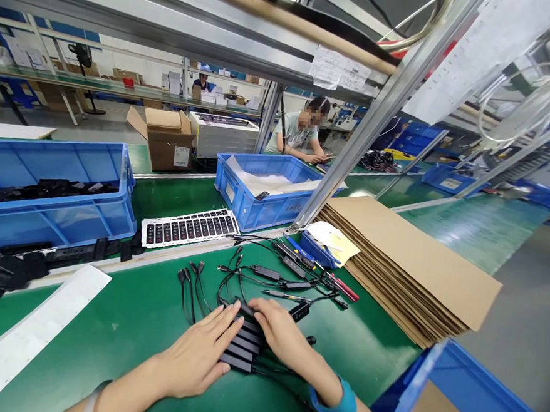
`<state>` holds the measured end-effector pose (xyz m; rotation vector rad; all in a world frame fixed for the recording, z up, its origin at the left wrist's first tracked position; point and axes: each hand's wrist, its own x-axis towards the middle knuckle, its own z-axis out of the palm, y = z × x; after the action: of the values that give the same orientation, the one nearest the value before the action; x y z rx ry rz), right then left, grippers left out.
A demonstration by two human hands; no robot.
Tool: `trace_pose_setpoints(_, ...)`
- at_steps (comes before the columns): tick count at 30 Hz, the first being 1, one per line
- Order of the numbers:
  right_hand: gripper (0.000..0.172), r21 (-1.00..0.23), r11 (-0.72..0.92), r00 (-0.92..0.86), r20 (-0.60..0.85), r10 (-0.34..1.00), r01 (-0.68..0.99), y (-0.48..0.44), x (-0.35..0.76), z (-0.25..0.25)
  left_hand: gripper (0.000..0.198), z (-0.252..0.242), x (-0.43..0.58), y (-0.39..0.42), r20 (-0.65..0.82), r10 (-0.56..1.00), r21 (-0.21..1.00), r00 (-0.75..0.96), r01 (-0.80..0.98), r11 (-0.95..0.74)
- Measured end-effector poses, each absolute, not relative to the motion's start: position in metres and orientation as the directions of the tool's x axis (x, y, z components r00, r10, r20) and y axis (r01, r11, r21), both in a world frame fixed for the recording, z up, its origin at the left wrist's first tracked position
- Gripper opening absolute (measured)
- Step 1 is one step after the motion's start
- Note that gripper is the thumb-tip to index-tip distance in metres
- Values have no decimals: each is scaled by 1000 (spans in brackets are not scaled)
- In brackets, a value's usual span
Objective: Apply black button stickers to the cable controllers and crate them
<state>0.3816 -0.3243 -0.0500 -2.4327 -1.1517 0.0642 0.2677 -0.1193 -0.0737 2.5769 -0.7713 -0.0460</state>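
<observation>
Several slim black box-shaped cable modules (241, 348) lie side by side in a row on the green work surface, their cables running off both ends. My left hand (201, 351) rests along the left ends of the row, fingers stretched out and thumb near the closest module. At the far end of the row, my right hand (282, 332) bends its fingers round another black cable module (245, 307), which it partly hides. Beyond my hands lie loose black cable modules (266, 272), cable plugs (190, 270) and a pen (286, 295).
Printed label sheets (191, 228) lie beyond the cables. Blue bins (265, 211) stand at the back, with black parts in the left one (52, 215). Stacked cardboard sheets (412, 266) and another blue bin (478, 396) are at right. A metal post (351, 123) rises ahead; a person sits behind it.
</observation>
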Motion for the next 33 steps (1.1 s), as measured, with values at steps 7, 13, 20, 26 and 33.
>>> trace_pose_setpoints(7,109,-506,-552,626,-32,779,663,-327,334,-75,104,-77,266,-120,134,-401,454,906,-416,-788)
trace_pose_setpoints(13,101,-428,-549,624,47,780,718,-310,321,-84,90,-75,265,-114,137,-545,417,827,-547,-726)
trace_pose_setpoints(20,100,-689,-500,672,-26,740,525,-308,336,-59,73,-61,259,-107,397,-281,574,874,-476,-666)
trace_pose_setpoints(26,75,-770,-111,381,-430,819,-629,-328,370,-7,36,-11,244,-106,297,91,871,950,-231,-433)
trace_pose_setpoints(33,67,-481,91,289,-354,889,-872,-365,360,25,80,-21,265,-160,-62,-525,944,849,220,245)
